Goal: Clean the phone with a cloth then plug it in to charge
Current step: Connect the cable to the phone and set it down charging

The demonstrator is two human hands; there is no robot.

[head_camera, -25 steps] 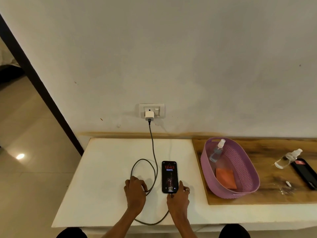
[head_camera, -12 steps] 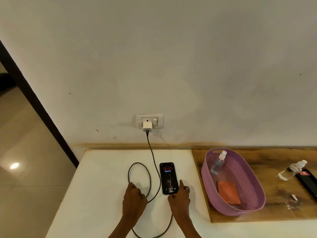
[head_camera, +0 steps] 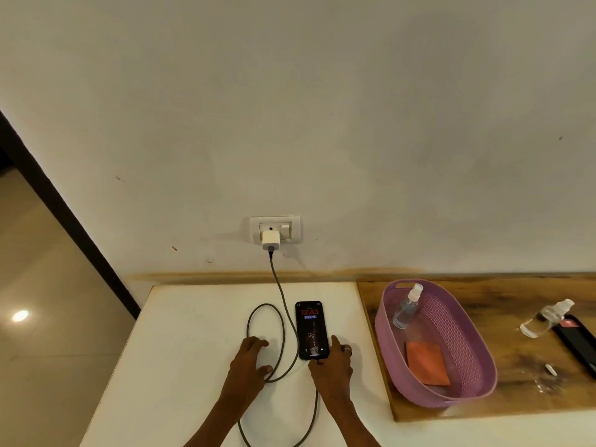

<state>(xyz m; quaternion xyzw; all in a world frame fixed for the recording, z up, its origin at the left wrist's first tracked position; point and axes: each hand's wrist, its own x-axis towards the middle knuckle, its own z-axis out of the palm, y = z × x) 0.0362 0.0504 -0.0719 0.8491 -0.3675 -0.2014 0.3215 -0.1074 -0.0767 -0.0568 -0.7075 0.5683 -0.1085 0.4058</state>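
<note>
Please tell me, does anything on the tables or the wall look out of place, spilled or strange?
Mostly tidy. One spray bottle lies on its side on the wooden board, beside a dark device, with a small white piece and what looks like a wet patch near it. The wall has small marks near the socket.

We see a black phone with red digits glowing on its dark screen, lying on a white desk. A grey cable runs up to a white charger in a cream socket plate. A lilac basket with a perforated weave holds an orange cloth and a clear bottle capped white, on a brown wood-grain board.
</note>
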